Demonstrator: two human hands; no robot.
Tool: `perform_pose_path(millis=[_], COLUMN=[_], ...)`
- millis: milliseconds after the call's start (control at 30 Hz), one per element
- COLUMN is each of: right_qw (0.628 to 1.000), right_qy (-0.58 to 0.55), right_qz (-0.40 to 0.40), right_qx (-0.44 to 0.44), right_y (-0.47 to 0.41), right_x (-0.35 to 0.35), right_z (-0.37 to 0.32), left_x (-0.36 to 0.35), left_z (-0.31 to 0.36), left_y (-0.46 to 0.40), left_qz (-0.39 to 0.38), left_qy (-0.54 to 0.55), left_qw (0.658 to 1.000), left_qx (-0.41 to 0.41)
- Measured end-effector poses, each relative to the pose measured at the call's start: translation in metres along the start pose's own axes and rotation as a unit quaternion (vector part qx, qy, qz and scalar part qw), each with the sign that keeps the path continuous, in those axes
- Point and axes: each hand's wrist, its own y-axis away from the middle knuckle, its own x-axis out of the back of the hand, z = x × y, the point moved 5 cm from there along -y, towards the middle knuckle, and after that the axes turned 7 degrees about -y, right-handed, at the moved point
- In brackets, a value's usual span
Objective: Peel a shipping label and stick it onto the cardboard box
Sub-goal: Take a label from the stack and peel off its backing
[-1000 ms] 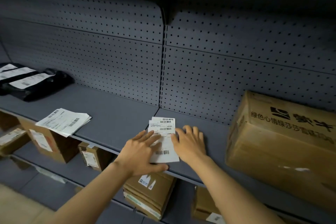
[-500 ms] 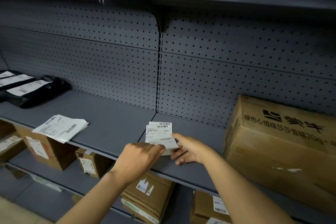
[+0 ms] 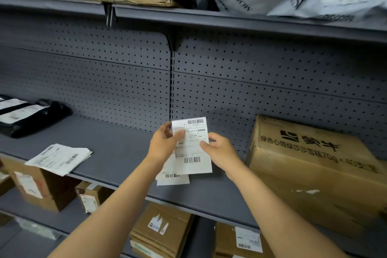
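The shipping label (image 3: 191, 146) was held upright above the grey shelf (image 3: 117, 153), pinched by the left hand (image 3: 165, 144) and the right hand (image 3: 217, 153); the cardboard box (image 3: 314, 174) sat just to the right.

Grey metal shelving filled the frame. A pegboard back panel (image 3: 272, 73), dotted with rows of small holes, ran across the middle, split by a slotted upright (image 3: 172, 90) at centre. The upper shelf (image 3: 230, 21) crossed the top of the frame on a dark bracket (image 3: 173, 42); a second bracket (image 3: 109, 14) sat at upper left. The middle shelf (image 3: 117, 148) stretched from left to lower right, its surface matt grey. A lower shelf (image 3: 52, 218) showed at lower left. The light was dim and even, with soft shadow under the upper shelf.
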Motion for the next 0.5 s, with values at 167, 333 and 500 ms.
perform_pose_path(millis=[167, 333, 500], right_qw=[0.993, 0.985, 0.986], right_qy=[-0.067, -0.019, -0.024], right_qz=[0.072, 0.134, 0.12], right_qx=[0.061, 0.111, 0.117], right_y=[0.007, 0.028, 0.051], right_x=[0.047, 0.101, 0.13], right_z=[-0.048, -0.098, -0.118], left_x=[-0.011, -0.02, -0.032], left_z=[0.067, 0.11, 0.135], left_y=[0.006, 0.028, 0.049], left_qz=[0.006, -0.034, -0.066], left_qy=[0.007, 0.021, 0.002], left_qw=[0.991, 0.981, 0.972], left_qx=[-0.134, -0.19, -0.226])
